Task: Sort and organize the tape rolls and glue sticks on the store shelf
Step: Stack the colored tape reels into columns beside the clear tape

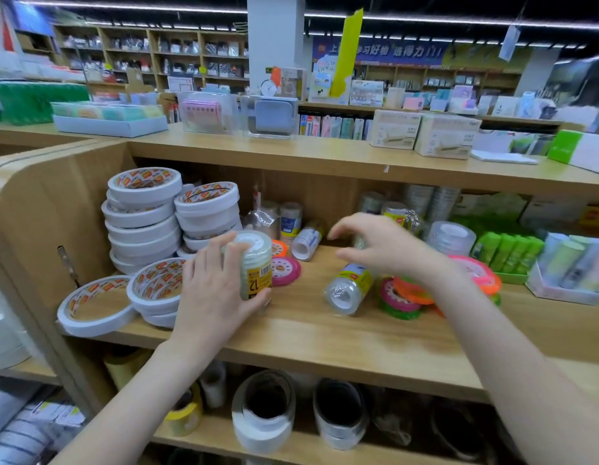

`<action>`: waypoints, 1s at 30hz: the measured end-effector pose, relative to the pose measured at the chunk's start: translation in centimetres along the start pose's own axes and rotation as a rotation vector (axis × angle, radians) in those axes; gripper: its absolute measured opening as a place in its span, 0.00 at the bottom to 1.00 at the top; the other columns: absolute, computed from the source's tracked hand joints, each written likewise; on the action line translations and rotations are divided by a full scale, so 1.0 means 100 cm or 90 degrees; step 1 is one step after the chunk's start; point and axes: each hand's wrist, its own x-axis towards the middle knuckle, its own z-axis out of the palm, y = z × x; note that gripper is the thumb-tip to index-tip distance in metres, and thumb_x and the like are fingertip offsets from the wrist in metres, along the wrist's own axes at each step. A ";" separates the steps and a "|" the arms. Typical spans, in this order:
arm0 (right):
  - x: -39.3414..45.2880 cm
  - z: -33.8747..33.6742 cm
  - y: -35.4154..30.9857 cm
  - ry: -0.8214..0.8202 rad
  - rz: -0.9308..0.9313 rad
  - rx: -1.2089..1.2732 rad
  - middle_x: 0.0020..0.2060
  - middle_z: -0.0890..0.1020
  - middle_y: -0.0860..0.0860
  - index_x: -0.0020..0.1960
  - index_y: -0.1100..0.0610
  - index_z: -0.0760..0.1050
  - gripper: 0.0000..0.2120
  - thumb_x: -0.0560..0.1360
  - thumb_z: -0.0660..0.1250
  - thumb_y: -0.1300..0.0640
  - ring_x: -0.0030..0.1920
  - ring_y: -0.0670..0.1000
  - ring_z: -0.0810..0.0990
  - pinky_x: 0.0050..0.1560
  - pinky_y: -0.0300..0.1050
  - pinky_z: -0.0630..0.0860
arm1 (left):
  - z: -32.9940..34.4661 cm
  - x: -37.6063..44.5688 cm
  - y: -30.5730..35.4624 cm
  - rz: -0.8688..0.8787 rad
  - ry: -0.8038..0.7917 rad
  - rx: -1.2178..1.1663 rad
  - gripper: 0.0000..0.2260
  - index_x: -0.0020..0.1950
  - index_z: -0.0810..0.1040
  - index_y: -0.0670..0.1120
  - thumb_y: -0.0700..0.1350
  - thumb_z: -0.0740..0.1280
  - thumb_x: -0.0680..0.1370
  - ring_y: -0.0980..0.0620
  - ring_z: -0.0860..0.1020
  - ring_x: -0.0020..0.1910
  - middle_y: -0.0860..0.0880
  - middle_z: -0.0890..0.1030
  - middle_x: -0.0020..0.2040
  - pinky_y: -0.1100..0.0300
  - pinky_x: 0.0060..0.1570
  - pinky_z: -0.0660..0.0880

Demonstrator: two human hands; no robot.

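On the shelf (325, 333), tape stacks (147, 216) stand at the far left, with loose rolls (97, 305) lying before them. Right of those, the left hand (217, 290) holds an upright tape pack (253, 263). Another pack (350, 290) lies on its side at centre, below the right hand (382, 245). Flat rolls (405, 297) lie right of it, glue sticks (507, 251) farther right behind.

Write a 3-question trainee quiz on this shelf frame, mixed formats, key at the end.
1. True or false: the left hand grips an upright tape pack.
2. Which way does the tape pack under the right hand lie? A) upright B) on its side C) stacked on the white rolls
3. Fill in: the green glue sticks stand to the ____ of the right hand.

Key: 1 true. 2 B: the fallen pack lies on its side on the shelf, right hand open above it. 3 right.
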 end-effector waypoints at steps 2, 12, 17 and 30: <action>0.027 0.022 -0.011 -0.122 -0.031 0.022 0.60 0.76 0.51 0.62 0.54 0.73 0.17 0.74 0.67 0.56 0.61 0.49 0.72 0.61 0.41 0.67 | -0.003 0.000 -0.001 0.003 -0.002 0.011 0.32 0.57 0.67 0.45 0.53 0.78 0.60 0.40 0.75 0.55 0.41 0.75 0.59 0.46 0.51 0.71; 0.092 0.076 -0.028 -0.319 -0.035 -0.185 0.68 0.65 0.60 0.72 0.49 0.57 0.23 0.79 0.56 0.53 0.67 0.61 0.65 0.63 0.53 0.66 | -0.007 -0.003 -0.005 -0.001 -0.029 0.021 0.32 0.59 0.66 0.48 0.55 0.76 0.61 0.44 0.76 0.55 0.45 0.74 0.63 0.47 0.56 0.69; 0.060 0.054 -0.009 -0.332 -0.070 -0.095 0.64 0.72 0.53 0.68 0.54 0.66 0.23 0.74 0.62 0.62 0.56 0.50 0.72 0.50 0.39 0.68 | -0.005 -0.004 -0.005 0.004 -0.028 0.006 0.32 0.60 0.65 0.47 0.53 0.76 0.62 0.42 0.76 0.57 0.43 0.74 0.63 0.45 0.55 0.70; 0.042 0.040 0.016 -0.157 -0.052 0.030 0.48 0.69 0.48 0.53 0.53 0.74 0.15 0.69 0.67 0.64 0.45 0.48 0.72 0.44 0.39 0.70 | 0.015 0.023 0.012 0.037 -0.043 0.026 0.31 0.54 0.66 0.45 0.55 0.78 0.60 0.42 0.77 0.50 0.41 0.75 0.58 0.50 0.46 0.75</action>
